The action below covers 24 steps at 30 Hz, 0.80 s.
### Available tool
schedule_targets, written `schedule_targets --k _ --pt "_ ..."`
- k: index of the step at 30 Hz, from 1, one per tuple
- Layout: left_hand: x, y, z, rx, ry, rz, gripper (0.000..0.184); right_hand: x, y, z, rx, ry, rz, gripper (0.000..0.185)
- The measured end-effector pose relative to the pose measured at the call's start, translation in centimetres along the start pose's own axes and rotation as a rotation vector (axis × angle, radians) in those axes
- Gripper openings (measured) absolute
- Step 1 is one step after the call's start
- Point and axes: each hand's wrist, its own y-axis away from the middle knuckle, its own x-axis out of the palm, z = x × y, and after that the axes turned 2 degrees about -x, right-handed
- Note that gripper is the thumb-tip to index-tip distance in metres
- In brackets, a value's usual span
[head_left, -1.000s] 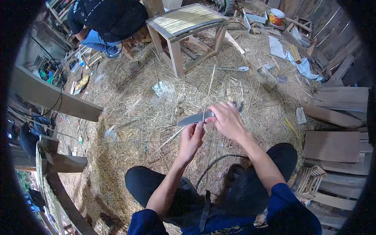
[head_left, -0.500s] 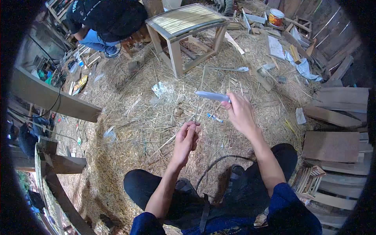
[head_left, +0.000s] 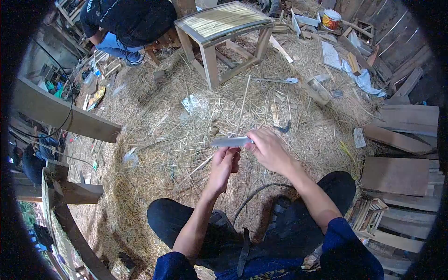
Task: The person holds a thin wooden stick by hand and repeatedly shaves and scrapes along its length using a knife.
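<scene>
Holds a knife [head_left: 232, 142] in the right hand [head_left: 270, 148], grip closed, above the straw-strewn floor [head_left: 144, 172], pointing it leftward just beyond the left hand [head_left: 225, 165]. Pinches a thin strip [head_left: 244, 100] there, grip closed, behind the knife. Faces a slat-topped wooden stool [head_left: 224, 21], near a crouching person in black [head_left: 130, 23].

Woodworking shed: straw-coloured, shaving-littered floor [head_left: 133, 196]; pale wooden slat-topped stool [head_left: 221, 22]; stacked flat brown boards [head_left: 394, 175]; weathered dark plank wall [head_left: 389, 35].

the floor [head_left: 106, 156] carries loose straw [head_left: 161, 179] and a slatted stool [head_left: 224, 21].
</scene>
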Motion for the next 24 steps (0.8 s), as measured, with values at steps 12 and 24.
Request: schedule_targets --k 12,24 --pt "-0.6 -0.7 2.3 0.367 -0.569 -0.120 0.014 -0.3 0.0 0.3 -0.022 0.015 0.093 0.033" --pt "1.3 2.8 0.5 -0.062 -0.191 0.124 0.019 -6.5 0.1 -6.8 0.461 0.204 -0.263 0.037"
